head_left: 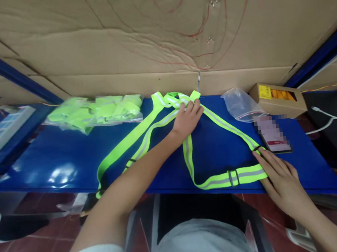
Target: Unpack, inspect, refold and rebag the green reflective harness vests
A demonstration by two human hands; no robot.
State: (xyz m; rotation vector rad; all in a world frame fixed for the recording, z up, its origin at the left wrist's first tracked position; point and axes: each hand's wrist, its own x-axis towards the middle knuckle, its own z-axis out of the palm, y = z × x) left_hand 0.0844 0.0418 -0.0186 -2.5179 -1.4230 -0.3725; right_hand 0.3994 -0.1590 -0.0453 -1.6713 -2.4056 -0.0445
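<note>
A neon yellow-green reflective harness (215,181) with grey stripes and black buckles lies spread over the blue table. My left hand (188,119) is at its bunched upper part near the cardboard wall, with bent fingers closed on the gathered straps. Toward the right front, my right hand (282,178) holds the harness's corner, where two straps meet beside a black slider; the thumb is below and the fingers above. One strap runs left under my left forearm and reaches the table's front edge.
Plastic-bagged neon straps (94,111) lie at the back left. A clear zip bag (241,104), a cardboard box (283,100) with orange contents and a phone (273,134) sit at right. A white power strip (6,129) is far left. Cardboard (148,44) stands behind the blue table (55,166).
</note>
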